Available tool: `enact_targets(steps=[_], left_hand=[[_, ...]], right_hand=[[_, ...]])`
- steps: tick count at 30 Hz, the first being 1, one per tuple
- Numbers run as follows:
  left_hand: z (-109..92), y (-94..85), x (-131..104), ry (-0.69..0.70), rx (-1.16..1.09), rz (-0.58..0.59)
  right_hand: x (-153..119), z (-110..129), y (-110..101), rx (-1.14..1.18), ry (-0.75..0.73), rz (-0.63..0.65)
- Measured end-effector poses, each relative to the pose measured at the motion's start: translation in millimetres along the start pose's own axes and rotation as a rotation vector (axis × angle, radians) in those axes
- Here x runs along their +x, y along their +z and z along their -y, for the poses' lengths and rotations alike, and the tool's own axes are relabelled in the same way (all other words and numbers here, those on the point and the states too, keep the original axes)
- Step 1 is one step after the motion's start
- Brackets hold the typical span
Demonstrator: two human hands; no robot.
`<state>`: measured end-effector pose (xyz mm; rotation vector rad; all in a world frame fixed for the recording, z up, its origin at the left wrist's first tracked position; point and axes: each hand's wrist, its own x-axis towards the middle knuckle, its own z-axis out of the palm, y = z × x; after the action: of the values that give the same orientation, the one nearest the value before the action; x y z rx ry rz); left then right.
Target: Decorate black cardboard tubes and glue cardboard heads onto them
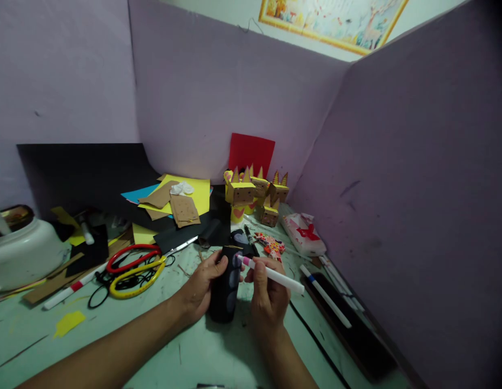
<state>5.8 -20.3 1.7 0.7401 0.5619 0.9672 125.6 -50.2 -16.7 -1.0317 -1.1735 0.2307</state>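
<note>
Monitoring remotely, I am noting the left hand (201, 287) clasping a near-upright black tube (223, 294) over the green table (181, 354), right of the scissors (163, 262), while the right hand (272, 296) is pinching a white marker (286, 280) tip-first at the tube's upper part.

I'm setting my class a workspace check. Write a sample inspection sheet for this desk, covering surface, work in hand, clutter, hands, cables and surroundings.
Surface: pale green tabletop, marked and strewn with scraps.
Work in hand: black tube-like piece with greyish patches; white marker, pink near its tip, which is at the piece's upper part.
Clutter: scissors, stacked paper, cardboard figures.
Hands: left hand grips the piece; right hand holds the marker.
Cables: tangled black cords by the scissors; a thin black strip at right, cable or not unclear.
Surroundings: purple walls, framed picture above.
</note>
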Motion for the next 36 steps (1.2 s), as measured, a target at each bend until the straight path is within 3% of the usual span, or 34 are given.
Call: enact_targets(steps=[28,32,36], left_hand=[[-1.0,-0.3,1.0,-0.036,-0.013,-0.09],[-2.4,1.4,0.1,-0.06,-0.023,-0.104],[-0.7,-0.4,1.4,-0.052,-0.041,-0.089]], right_hand=[[1.3,6.5,-4.6,-0.131,-0.051,0.045],[0.5,6.0,-4.7,-0.093,-0.04,-0.037],[-0.8,5.5,-2.9,-0.043,-0.038,0.004]])
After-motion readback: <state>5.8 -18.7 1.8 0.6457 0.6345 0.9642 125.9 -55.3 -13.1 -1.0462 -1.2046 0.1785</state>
